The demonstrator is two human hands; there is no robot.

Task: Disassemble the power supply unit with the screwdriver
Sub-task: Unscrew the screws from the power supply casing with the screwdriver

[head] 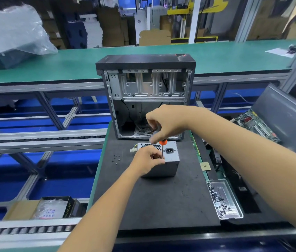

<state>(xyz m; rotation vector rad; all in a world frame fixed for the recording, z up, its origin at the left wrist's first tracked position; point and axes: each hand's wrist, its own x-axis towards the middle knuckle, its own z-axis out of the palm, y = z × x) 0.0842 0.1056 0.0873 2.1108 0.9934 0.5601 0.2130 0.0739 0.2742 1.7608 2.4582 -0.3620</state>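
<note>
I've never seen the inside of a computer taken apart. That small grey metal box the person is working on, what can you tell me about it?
The grey metal box is the power supply: a boxy steel-looking case with a honeycomb vent and a black mains socket on its upturned face. It sits on the dark mat before the open computer case. The left hand steadies it, while the right hand holds an orange-handled screwdriver upright, tip down at its top.

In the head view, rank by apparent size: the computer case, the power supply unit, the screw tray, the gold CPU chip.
1. computer case
2. power supply unit and screw tray: similar, and the tray sits nearer, so unranked
3. CPU chip
</note>
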